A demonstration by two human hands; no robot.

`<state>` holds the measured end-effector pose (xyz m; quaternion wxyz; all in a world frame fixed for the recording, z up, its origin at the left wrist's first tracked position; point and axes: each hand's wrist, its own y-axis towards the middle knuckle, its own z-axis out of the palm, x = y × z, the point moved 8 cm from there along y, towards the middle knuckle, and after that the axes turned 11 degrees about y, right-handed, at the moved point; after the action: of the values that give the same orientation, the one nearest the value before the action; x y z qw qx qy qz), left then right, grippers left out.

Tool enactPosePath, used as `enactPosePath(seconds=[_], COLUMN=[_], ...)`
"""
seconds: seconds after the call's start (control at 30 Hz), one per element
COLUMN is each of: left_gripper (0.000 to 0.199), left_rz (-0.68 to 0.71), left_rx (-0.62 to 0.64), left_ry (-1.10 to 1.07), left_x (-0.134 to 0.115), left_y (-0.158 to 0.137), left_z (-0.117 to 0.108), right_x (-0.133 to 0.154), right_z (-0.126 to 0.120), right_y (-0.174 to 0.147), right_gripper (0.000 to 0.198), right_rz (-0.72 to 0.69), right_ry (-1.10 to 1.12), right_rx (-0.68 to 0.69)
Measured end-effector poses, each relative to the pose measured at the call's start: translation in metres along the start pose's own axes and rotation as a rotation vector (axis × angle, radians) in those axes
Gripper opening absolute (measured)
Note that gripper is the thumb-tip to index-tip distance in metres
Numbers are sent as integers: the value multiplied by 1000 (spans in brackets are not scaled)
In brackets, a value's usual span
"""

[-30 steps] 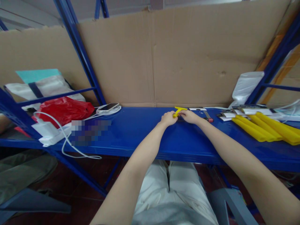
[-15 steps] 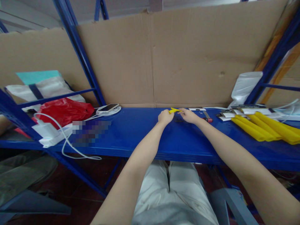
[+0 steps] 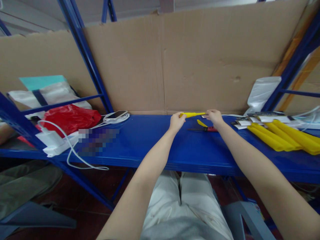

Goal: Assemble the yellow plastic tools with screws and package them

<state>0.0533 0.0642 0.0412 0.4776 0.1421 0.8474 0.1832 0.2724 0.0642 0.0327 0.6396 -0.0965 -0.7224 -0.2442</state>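
Observation:
Over the far part of the blue table, my left hand (image 3: 177, 122) is closed on the left end of a slim yellow piece (image 3: 193, 114), which looks like a folded sleeve or strip. Its right end reaches nearly to my right hand (image 3: 214, 116), whose fingers are pinched together; what is between them is too small to make out. Below the hands lies a tool with a red handle (image 3: 212, 129) and a thin dark shaft, resembling a screwdriver. A small yellow scrap (image 3: 201, 123) rests against it.
Yellow sleeves (image 3: 282, 136) with white-and-black ends lie at the right of the blue table (image 3: 140, 140). To the left are a phone (image 3: 119, 115) on a coiled cable, a red plastic bag (image 3: 72, 118) and a power strip (image 3: 58, 148). A cardboard wall (image 3: 200, 60) stands behind.
My right hand has moved right, away from the left one. More of the yellow piece shows between them, and the red-handled tool with the yellow scrap is uncovered. My left hand has barely moved.

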Motion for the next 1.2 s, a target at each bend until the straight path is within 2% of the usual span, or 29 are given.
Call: enactPosePath(seconds=[0.13, 0.3, 0.43, 0.6, 0.77, 0.9, 1.03, 1.2], left_gripper=[30, 31, 33, 32, 31, 29, 26, 27], left_rz=[10, 91, 167, 250, 211, 182, 143, 114], left_rx=[60, 174, 234, 224, 254, 264, 228, 223], left_ry=[-139, -141, -24, 276, 581, 777, 851, 899], left_x=[-3, -13, -19, -22, -17, -18, -22, -20], left_y=[-2, -10, -15, -18, -21, -24, -24, -24], left_z=[7, 17, 23, 24, 24, 22, 15, 8], right_x=[-6, -5, -5, 1, 13, 17, 19, 29], right_z=[-6, -15, -23, -22, -3, 21, 41, 62], right_y=[-2, 0, 3, -1, -12, -18, -26, -44], right_gripper=[18, 17, 14, 15, 17, 21, 20, 19], right_rz=[107, 92, 48, 10, -5, -2, -90, -405], right_ry=[310, 368, 342, 353, 418, 381, 72, -348], right_rx=[-48, -131, -215, -246, -166, 14, 196, 373])
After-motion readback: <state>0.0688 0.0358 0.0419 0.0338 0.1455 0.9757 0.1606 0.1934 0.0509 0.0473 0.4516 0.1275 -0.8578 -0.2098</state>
